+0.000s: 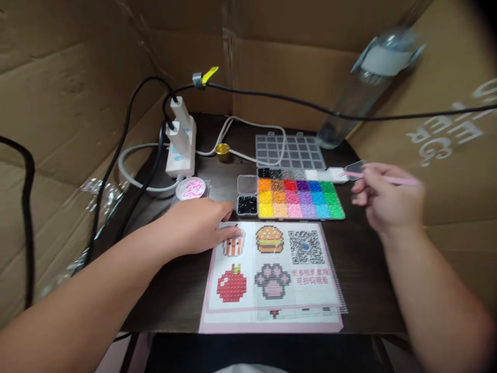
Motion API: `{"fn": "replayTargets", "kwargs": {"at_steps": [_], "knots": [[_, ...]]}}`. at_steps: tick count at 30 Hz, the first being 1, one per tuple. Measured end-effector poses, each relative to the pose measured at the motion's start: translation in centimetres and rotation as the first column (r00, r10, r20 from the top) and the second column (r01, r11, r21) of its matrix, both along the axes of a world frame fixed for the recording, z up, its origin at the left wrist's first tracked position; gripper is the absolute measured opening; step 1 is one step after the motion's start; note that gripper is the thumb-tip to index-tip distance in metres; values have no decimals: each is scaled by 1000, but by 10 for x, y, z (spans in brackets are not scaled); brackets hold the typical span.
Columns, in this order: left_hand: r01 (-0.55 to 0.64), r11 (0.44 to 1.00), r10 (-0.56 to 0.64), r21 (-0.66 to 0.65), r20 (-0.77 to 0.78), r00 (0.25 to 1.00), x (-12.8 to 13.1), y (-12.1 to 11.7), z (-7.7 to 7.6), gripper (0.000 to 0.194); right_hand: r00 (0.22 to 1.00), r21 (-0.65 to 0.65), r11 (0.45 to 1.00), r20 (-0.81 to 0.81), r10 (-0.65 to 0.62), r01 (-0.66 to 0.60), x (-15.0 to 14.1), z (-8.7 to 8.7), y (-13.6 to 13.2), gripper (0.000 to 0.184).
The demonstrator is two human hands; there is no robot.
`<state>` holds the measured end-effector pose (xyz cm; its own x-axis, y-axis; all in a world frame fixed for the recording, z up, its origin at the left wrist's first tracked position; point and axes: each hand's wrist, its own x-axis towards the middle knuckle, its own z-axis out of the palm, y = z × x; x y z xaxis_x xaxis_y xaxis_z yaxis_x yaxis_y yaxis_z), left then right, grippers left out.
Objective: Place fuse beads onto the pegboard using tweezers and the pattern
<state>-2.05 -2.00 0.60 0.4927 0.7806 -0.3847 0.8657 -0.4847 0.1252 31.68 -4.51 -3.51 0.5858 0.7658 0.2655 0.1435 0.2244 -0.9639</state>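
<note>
My left hand (200,228) rests palm down on the dark table, its fingers lying on the top left corner of a pattern sheet (272,274) printed with a burger, an apple, a paw and a QR code. My right hand (386,199) hovers at the right end of a bead tray (300,197) full of coloured beads, pinching a pink tweezer tool (382,178) whose tip points left over the tray's white compartments. A small box of black beads (247,205) sits just left of the tray, near my left fingertips.
A clear tray lid (289,151) lies behind the beads. A round dish of pink beads (190,188), a white power strip (180,140) with cables, a gold cap (222,150) and a clear bottle (361,88) stand at the back. Cardboard walls surround the table.
</note>
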Motion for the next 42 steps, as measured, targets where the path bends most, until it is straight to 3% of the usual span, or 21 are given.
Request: {"fn": "replayTargets", "kwargs": {"at_steps": [5, 11, 17, 23, 30, 42], "knots": [[-17, 1000, 17, 9, 45, 999, -1, 1, 0, 41, 995, -142, 986, 24, 92, -88, 0, -3, 0, 26], [-13, 1000, 12, 23, 59, 998, -3, 0, 1, 36, 995, -100, 992, 58, 77, -70, 0, -11, 7, 28], [3, 1000, -4, 31, 33, 999, -3, -1, 0, 38, 974, -51, 998, 219, 56, -46, 0, -18, 16, 23], [-15, 1000, 15, 16, 17, 1000, -1, -1, 3, 38, 959, -75, 996, 278, 58, -38, -14, -15, 26, 21], [-49, 999, 49, 14, 11, 999, 0, 1, 0, 37, 867, -89, 992, 482, 124, -92, -35, -11, 31, 15], [-45, 994, 46, 97, -6, 999, 1, -2, -8, 35, 845, -135, 983, 505, 175, -123, -32, -10, 31, 13]]}}
